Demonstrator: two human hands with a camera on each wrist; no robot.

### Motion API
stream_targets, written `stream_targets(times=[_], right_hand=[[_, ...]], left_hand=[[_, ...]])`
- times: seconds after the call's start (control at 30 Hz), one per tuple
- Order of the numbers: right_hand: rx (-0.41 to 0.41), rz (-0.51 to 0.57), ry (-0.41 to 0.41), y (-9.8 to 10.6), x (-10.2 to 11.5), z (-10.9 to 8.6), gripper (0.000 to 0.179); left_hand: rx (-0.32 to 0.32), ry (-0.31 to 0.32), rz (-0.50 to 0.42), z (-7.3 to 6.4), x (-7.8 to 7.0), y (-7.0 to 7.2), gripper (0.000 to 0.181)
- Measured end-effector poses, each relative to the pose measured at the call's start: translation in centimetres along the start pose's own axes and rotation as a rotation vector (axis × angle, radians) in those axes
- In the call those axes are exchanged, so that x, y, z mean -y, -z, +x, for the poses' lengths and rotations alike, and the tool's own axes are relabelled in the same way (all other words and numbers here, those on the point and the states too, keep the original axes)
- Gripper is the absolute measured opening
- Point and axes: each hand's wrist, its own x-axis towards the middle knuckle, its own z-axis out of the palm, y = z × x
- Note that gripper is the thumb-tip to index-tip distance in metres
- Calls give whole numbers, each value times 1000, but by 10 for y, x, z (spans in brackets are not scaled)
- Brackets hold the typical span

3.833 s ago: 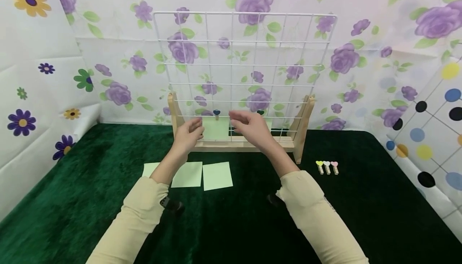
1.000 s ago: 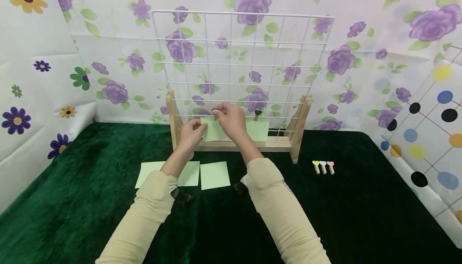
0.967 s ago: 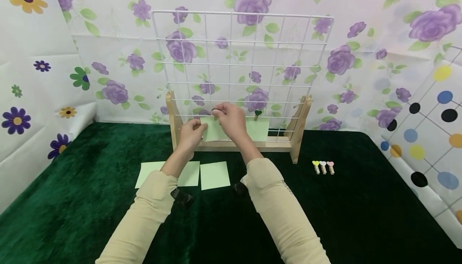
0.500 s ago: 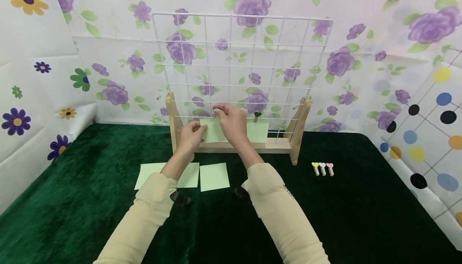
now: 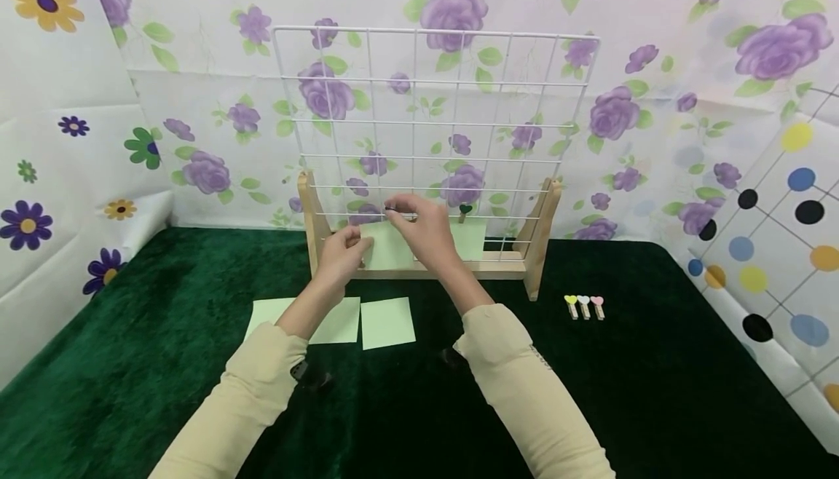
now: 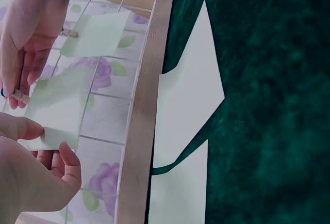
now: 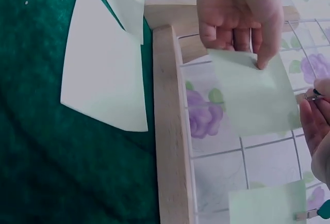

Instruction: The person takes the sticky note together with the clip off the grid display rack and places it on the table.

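Observation:
My left hand [image 5: 337, 260] pinches the left edge of a light green paper square [image 5: 387, 246] between thumb and fingers, at the front of a white wire grid [image 5: 413, 122]. By the paper's top edge, my right hand [image 5: 429, 231] pinches a small wooden clothespin [image 6: 20, 96] with a dark blue heart. Whether this clothespin grips the paper I cannot tell. To the right, a second green square [image 5: 470, 240] hangs on the grid from a clothespin [image 5: 464, 212] with a dark green heart.
Wooden feet and a bar [image 5: 488, 269] support the grid. Several green paper squares [image 5: 388, 323] lie on the dark green cloth [image 5: 511, 421], partly behind the left arm. At right lie three heart clothespins [image 5: 585, 307], yellow, white and pink.
Earlier the left square hung from the blue-heart clothespin with both hands off it. Then both hands took hold. Since half a second ago paper and right hand have dropped slightly, the paper now overlapping the bar.

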Motion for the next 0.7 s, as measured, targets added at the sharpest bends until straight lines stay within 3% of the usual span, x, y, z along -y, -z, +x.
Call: stream_targets(times=[0.13, 0.37, 0.7], right_hand=[[38, 22, -12, 6, -2, -3, 18], [32, 63, -71, 19, -10, -9, 22], [45, 49, -90, 42, -27, -24, 23]], left_hand=[[22, -17, 6, -6, -1, 2, 42], [53, -58, -3, -13, 2, 6, 24], [109, -109, 10, -22, 7, 9, 26]])
